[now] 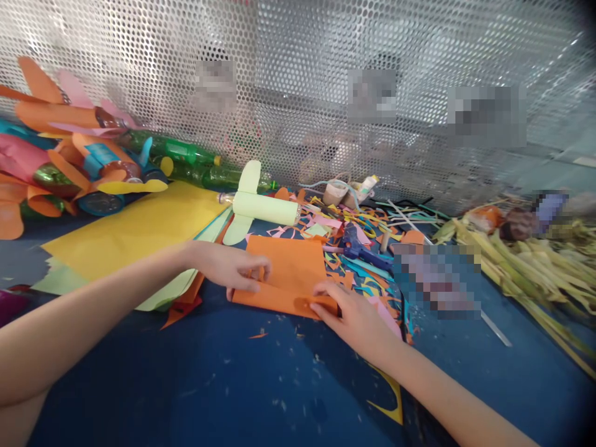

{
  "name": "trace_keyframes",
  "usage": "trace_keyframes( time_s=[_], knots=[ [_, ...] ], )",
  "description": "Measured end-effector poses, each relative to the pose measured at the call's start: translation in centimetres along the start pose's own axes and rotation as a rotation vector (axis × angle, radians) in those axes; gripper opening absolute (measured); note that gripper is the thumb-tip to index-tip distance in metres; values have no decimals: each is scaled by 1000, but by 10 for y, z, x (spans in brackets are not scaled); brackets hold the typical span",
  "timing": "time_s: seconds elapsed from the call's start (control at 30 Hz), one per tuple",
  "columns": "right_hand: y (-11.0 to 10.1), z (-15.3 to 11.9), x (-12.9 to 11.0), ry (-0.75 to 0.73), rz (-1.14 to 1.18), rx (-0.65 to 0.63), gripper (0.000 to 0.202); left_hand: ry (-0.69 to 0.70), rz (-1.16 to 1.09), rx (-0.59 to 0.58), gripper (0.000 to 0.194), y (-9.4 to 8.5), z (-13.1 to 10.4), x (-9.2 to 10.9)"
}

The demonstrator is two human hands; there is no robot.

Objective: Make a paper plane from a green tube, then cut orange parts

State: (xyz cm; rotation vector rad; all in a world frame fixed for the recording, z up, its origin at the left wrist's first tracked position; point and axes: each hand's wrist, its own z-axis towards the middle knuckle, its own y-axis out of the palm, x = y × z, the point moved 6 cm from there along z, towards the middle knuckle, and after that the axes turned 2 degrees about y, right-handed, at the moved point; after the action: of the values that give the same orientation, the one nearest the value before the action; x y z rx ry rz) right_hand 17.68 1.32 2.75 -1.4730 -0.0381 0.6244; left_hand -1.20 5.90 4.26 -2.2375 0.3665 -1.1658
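A sheet of orange paper (293, 264) lies in front of me, its near edge curled up into a roll. My left hand (233, 267) is on the left part of the sheet, fingers bent and pressing on the curl. At the right end, my right hand (356, 316) grips the roll, thumb in front and fingers over the top. Whether something sits inside the roll is hidden. Just behind stands a bottle lying on its side, wrapped in pale green paper (265, 208) with fin-like flaps. A blue glue gun (365, 251) rests right of the sheet.
Yellow paper (135, 230) and other sheets are stacked at left, below paper-decorated bottles (112, 161). Green bottles (177, 149) lie along the perforated metal screen (298, 81). Colourful paper scraps (372, 285) litter the blue table (209, 385). Dried husks (526, 267) are at right.
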Motion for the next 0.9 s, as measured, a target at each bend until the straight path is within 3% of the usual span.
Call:
trace_keyframes(
  time_s=[0.3,0.63,0.7,0.8,0.87,0.9],
  knots=[
    [3,1,4,-15,73,18,7,-21,-8,19,24,3,2,-1],
    [0,2,2,-10,83,9,4,-9,182,98,22,1,2,4],
    [0,3,2,3,91,3,3,-22,321,171,19,2,-1,11],
    [1,4,3,8,114,-1,3,-96,659,385,18,10,-4,30],
    [2,4,5,4,143,-1,4,-174,809,471,22,27,-1,44],
    [3,4,6,-8,161,-2,4,-142,829,490,27,40,4,52]
  ],
)
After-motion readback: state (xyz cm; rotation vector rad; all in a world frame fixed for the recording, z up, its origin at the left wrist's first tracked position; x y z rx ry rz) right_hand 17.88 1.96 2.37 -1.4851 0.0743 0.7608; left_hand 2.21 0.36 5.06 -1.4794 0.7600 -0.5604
